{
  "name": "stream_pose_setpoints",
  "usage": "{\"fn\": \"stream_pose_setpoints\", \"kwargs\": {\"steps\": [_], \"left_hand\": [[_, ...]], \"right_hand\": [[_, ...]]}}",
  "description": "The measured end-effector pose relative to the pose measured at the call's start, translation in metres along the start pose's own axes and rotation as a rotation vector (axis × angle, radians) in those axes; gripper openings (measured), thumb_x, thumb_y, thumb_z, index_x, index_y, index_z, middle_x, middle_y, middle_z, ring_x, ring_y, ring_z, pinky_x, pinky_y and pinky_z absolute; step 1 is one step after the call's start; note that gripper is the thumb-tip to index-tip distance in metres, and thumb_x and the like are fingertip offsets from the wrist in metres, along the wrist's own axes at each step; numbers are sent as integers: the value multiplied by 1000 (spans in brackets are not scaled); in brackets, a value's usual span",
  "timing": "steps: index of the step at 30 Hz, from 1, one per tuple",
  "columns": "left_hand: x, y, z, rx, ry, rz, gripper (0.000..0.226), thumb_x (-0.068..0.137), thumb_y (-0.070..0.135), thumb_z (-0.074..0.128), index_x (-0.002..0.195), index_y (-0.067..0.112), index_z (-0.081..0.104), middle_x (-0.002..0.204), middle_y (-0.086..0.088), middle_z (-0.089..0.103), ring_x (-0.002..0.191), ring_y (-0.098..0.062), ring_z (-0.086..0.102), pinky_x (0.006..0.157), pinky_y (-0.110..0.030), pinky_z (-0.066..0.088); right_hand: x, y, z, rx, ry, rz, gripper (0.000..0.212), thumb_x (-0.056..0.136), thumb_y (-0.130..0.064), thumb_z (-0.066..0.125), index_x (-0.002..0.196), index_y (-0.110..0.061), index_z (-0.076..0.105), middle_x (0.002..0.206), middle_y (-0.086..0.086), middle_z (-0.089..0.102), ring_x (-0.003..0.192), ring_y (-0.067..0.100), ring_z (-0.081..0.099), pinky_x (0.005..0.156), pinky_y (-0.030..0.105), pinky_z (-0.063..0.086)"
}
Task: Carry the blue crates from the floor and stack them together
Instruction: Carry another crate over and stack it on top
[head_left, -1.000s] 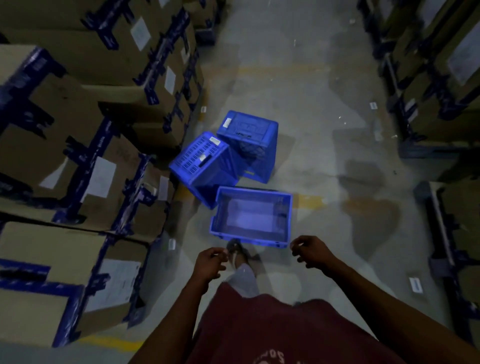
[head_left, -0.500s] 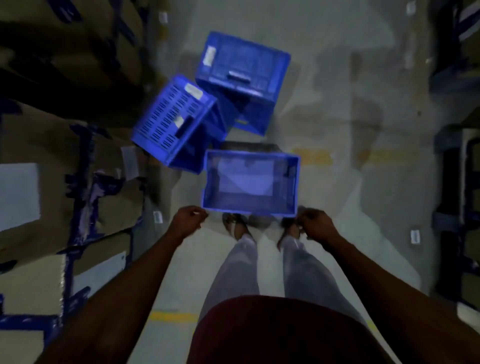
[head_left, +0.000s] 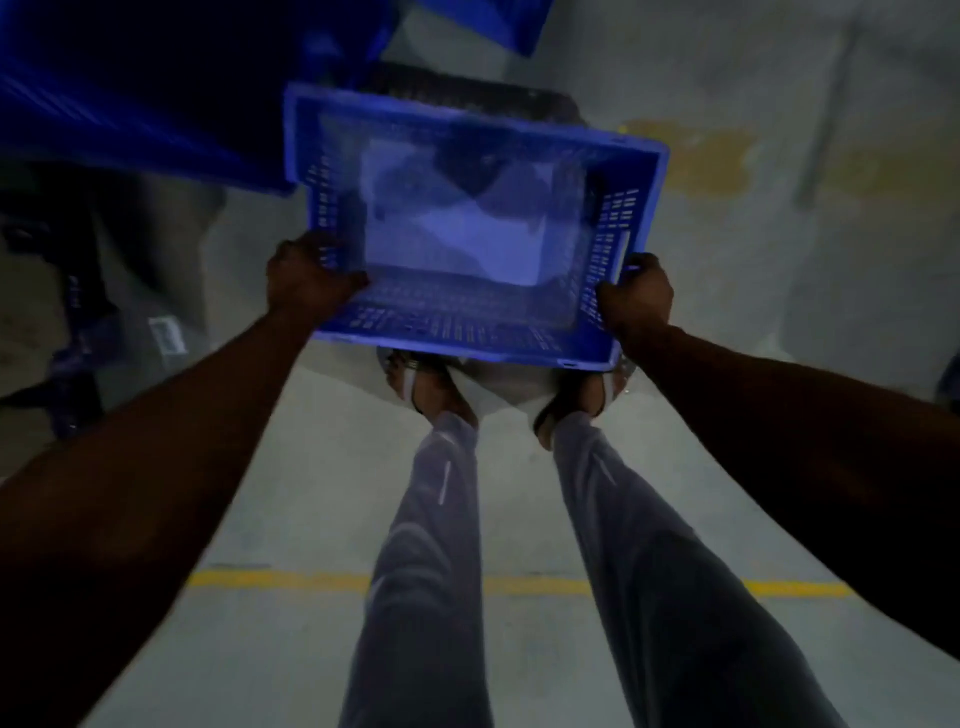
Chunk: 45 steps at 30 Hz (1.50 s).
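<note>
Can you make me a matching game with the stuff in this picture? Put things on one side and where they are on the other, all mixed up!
Things:
1. left hand
2. right hand
3. open blue crate
4. yellow line

Places:
A. painted across the floor, behind the legs
B. gripping the crate's left side
C. held in front of the feet
D. gripping the crate's right side

Pairs: 1-B, 2-D, 3-C, 4-A
</note>
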<state>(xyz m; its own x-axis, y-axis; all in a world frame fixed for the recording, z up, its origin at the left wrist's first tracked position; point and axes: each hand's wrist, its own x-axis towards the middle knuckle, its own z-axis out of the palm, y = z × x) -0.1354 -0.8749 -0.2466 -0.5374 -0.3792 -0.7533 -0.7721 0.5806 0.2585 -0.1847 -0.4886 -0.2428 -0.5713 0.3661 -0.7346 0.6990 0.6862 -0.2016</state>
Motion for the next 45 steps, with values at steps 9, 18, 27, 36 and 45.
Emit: {"fn": "stream_pose_setpoints", "kwargs": {"steps": [9,18,27,36,45], "left_hand": [[53,-16,32,-45,112,-204,78,81,20,86,146,5,46,144,-21,56,132,-34,55,104,-40,46],[65,-31,19,-196,56,-289,99,49,47,90,136,16,54,132,-18,67,113,-34,70,95,-48,59],[-5,36,-22,-344,185,-213,88,56,50,92,130,18,57,130,-11,67,109,-28,69,93,-42,58],[-175,101,-137,-306,108,-216,76,74,43,88,126,-5,58,117,-20,66,105,-32,67,87,-41,57],[-342,225,-263,-359,36,51,86,87,61,72,137,-8,59,140,-32,58,131,-43,56,107,-44,45]], "right_hand": [[51,20,30,191,110,82,58,77,-20,74,131,-11,53,121,9,65,98,22,63,91,33,53],[53,-8,-5,415,-39,202,24,77,-6,76,99,-1,67,92,15,69,79,30,67,57,30,58],[12,-30,-65,483,75,155,53,73,-15,78,120,4,62,107,20,70,90,34,71,81,48,61],[-153,-25,-228,382,155,164,46,72,-22,78,110,4,69,95,20,70,87,35,70,74,42,59],[-328,-1,-407,404,385,112,31,83,-32,69,98,-4,66,92,22,68,87,39,67,74,39,51]]}}
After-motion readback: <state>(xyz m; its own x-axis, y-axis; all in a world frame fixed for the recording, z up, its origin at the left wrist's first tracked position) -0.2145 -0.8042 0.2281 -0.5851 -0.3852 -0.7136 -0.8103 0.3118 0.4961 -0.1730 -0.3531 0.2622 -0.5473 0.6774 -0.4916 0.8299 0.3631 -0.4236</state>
